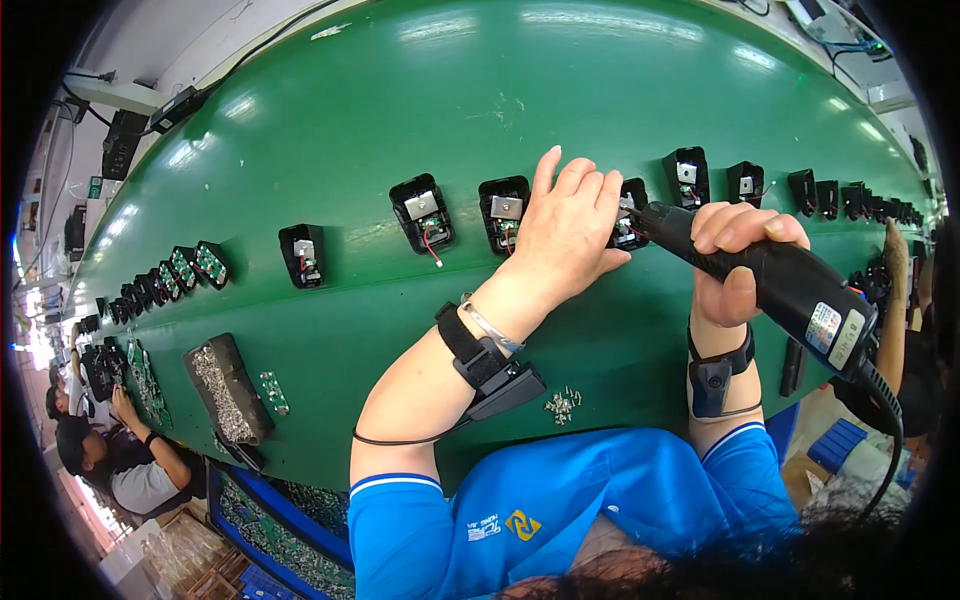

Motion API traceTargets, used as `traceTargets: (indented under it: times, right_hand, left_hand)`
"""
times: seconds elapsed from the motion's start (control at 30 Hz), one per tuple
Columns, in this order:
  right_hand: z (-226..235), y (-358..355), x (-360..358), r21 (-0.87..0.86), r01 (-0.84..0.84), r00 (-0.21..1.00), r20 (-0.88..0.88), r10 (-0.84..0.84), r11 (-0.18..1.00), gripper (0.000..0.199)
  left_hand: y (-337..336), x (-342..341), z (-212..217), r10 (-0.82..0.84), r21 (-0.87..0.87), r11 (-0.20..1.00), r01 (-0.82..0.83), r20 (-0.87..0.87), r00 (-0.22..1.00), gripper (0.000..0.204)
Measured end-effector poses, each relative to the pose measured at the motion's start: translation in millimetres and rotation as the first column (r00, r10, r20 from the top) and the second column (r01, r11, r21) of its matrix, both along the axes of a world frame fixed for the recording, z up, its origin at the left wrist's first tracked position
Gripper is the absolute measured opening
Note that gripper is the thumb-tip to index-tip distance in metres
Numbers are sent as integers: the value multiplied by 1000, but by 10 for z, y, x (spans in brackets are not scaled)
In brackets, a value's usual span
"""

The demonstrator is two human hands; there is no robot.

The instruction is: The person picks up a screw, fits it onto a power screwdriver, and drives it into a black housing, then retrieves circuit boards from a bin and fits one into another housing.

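My left hand lies flat on the green conveyor belt, its fingers pressing on a small black housing with a circuit board and red wire inside. My right hand grips a black electric screwdriver, whose tip points left into that same housing. Both wrists wear black straps, and a cable runs from the left one. A small heap of loose screws sits on the belt near my left forearm.
More open black housings stand in a row along the belt, left and right. A tray of screws and a green circuit board lie at the near left. Another person sits at the far left.
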State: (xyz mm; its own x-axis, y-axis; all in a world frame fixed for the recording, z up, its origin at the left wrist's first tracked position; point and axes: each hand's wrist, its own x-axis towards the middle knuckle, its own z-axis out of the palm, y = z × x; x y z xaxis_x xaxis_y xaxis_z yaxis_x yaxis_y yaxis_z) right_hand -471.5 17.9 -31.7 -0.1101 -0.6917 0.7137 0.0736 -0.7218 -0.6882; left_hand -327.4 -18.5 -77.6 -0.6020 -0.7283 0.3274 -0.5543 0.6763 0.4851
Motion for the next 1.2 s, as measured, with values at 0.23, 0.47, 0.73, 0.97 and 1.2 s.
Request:
traceTargets:
  times: [0.23,0.47,0.73,0.97,1.2]
  right_hand:
    - [-34,-21,29,19,-50,999,-13,50,999,35]
    - [-104,-114,41,26,-62,998,-8,62,998,37]
    - [360,410,-431,31,-65,983,172,58,997,48]
    - [192,865,-321,226,-22,935,349,-60,974,44]
    - [184,925,-382,227,-6,939,336,-72,974,44]
  left_hand:
    - [-2,11,-11,-9,-22,1000,9,12,1000,67]
    - [-56,-1,-79,21,-38,999,-22,-19,1000,66]
    - [300,278,296,-190,17,981,194,-122,974,45]
    - [997,611,84,-344,309,887,344,-54,937,14]
    - [977,495,62,-419,204,894,399,69,905,13]
